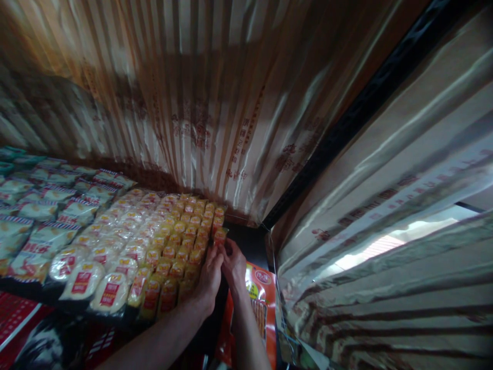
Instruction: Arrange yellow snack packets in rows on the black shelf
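Observation:
Both hands meet at the right end of the rows of small yellow packets (188, 231). My left hand (211, 272) has its fingers closed at the lower edge of a small orange-red packet (220, 236). Against it, my right hand (233, 262) is pinched at the same packet from the right. Fingertips of both hands partly cover its lower end. Below my right forearm lies an orange snack bag (269, 308) with a yellow label. White round packaged cakes (110, 293) stand in rows left of the yellow packets.
Blue-and-white snack bags (42, 246) fill the shelf's left part. Red baskets (15, 318) are below the shelf edge at the lower left. Printed plastic curtains (192, 103) hang behind and to the right, with a dark metal post (346, 123) slanting between them.

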A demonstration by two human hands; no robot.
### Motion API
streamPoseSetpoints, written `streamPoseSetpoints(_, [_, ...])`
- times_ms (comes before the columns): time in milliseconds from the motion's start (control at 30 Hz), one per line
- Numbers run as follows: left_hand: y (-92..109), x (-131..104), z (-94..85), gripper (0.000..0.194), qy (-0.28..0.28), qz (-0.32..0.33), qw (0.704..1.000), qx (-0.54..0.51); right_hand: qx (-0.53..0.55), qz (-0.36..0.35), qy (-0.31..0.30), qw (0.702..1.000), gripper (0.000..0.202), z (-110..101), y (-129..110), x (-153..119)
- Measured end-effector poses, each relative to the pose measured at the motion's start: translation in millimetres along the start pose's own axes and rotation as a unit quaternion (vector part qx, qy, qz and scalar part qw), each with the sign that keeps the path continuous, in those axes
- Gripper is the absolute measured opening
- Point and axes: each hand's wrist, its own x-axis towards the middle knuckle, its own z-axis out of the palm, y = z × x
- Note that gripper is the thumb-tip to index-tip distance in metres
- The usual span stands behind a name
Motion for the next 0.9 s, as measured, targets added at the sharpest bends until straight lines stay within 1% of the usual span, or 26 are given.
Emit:
streamPoseSetpoints(100, [-1.3,-0.7,-1.1,0.047,-0.006,0.001,1.0,-0.002,0.012,-0.005,-0.005,1.0,0.031,-0.7,-2.1,0.7])
streamPoseSetpoints(300, [-0.5,-1.5,-1.5,0.05,0.005,-0.006,1.0,0.023,0.018,0.001,-0.009,1.0,0.036,5.4,0.0,4.6])
streamPoseSetpoints(500, [-4.6,0.4,-3.4,0.05,-0.01,0.017,0.999,0.03,0.015,-0.011,0.004,1.0,0.032,8.3,3.6,8.8])
streamPoseSetpoints(667, [-8.1,3.0,-5.0,0.051,-0.018,0.018,0.999,0.027,0.031,-0.004,-0.011,0.999,0.035,13.2,8.8,12.3])
streamPoseSetpoints(900, [-5.2,4.4,-5.6,0.045,-0.013,0.031,0.999,0.025,0.064,0.01,0.014,0.998,0.036,19.5,11.8,12.4])
